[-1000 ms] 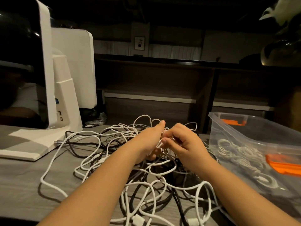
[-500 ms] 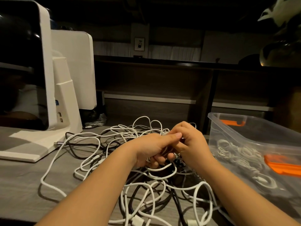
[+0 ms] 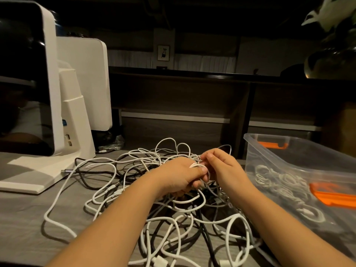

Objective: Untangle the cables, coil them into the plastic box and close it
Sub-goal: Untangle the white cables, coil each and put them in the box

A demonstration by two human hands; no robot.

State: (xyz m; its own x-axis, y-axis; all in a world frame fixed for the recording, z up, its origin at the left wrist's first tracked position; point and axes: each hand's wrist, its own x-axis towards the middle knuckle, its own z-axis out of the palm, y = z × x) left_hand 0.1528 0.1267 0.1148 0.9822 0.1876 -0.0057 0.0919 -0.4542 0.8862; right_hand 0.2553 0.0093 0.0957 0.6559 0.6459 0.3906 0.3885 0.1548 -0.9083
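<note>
Both hands meet over the far middle of the cable tangle, which sprawls on the tabletop just left of the box. The left hand has its fingers curled round a small white coil wound about them, and the right hand pinches the strand at the coil's top edge, fingertips touching the left hand's. The coil lies between the two hands; its free length runs down and toward the person into the tangle, so winding draws slack from the near side. The box stands open to the right of the tangle, nearer the right hand, with white coils already lying on its floor and orange latches on its walls. In my judgement the finished coil should travel rightward over the box's near wall, a short reach for the right hand; black leads crossing the white ones may snag the trailing end.
</note>
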